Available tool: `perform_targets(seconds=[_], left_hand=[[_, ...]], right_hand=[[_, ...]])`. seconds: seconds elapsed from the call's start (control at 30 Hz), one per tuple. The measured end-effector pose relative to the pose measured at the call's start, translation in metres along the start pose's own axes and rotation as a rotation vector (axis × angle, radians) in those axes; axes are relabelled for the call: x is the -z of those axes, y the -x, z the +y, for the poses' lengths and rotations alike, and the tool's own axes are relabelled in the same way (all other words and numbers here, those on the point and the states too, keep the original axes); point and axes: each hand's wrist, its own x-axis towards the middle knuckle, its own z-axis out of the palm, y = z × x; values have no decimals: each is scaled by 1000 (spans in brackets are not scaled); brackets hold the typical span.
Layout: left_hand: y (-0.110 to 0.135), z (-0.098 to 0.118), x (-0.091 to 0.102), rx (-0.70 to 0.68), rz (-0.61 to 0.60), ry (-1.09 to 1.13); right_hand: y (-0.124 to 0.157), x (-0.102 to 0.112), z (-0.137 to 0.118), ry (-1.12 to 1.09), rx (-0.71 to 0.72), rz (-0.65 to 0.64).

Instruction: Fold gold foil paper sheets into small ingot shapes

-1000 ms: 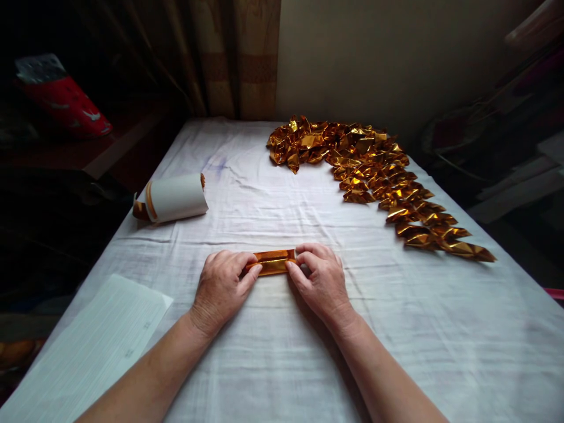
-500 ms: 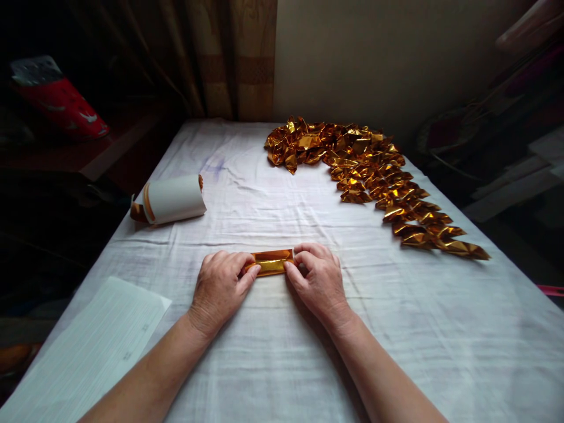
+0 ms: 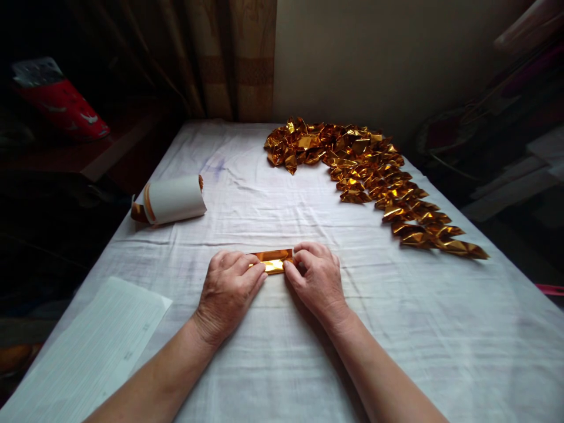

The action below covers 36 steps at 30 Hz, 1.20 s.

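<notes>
A narrow folded strip of shiny gold foil paper (image 3: 275, 265) lies across the middle of the cloth-covered table. My left hand (image 3: 229, 286) pinches its left end, the thumb lying along the near edge and the fingers over the top. At the other end, my right hand (image 3: 318, 280) grips the strip between thumb and curled fingers. Only the stretch between the two hands shows; both ends are hidden under fingers. Beyond my right hand, many folded gold foil pieces (image 3: 352, 155) lie in a pile that trails toward the right edge.
A white paper roll (image 3: 176, 200) with gold foil inside lies at the left. Nearer, a pale lined sheet (image 3: 88, 346) rests by the left edge. A white cloth (image 3: 273, 364) covers the table. A red container (image 3: 66, 108) stands on a side surface beyond the left edge.
My left hand has slid a little to the right along the strip, its thumb now nearer the middle. My right hand has stayed nearly in place.
</notes>
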Motion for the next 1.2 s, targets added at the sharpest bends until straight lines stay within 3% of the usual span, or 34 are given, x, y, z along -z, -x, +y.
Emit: perform_targets(seconds=[0.37, 0.97, 1.2], left_hand=[[3, -2, -5, 15, -38, 27], [3, -6, -7, 1, -13, 37], [4, -10, -10, 75, -17, 128]], right_hand=[[0, 2, -1, 26, 1, 6], [1, 8, 12, -27, 251, -90], [-1, 7, 13, -12, 240, -80]])
